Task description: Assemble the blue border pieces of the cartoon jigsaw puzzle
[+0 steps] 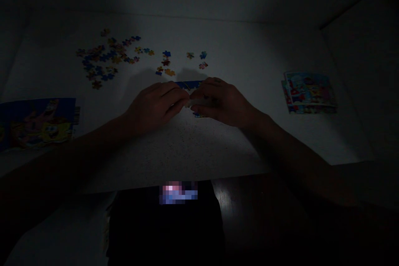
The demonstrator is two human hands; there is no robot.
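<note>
The scene is very dark. My left hand (157, 103) and my right hand (220, 102) meet at the middle of a white table (187, 153), fingers curled and pinched together over a small joined strip of blue puzzle pieces (188, 85). Part of that strip shows just beyond the fingertips, and another bit pokes out under my right hand. Exactly what each set of fingers grips is hidden in the dimness. Loose puzzle pieces (106, 56) lie scattered at the far left, with a few more pieces (166, 64) just beyond my hands.
A blue cartoon puzzle box lid (35, 122) lies at the table's left edge. A stack of printed cartoon sheets or a box (308, 91) sits at the right. The table's near edge runs below my forearms, with dark floor beneath.
</note>
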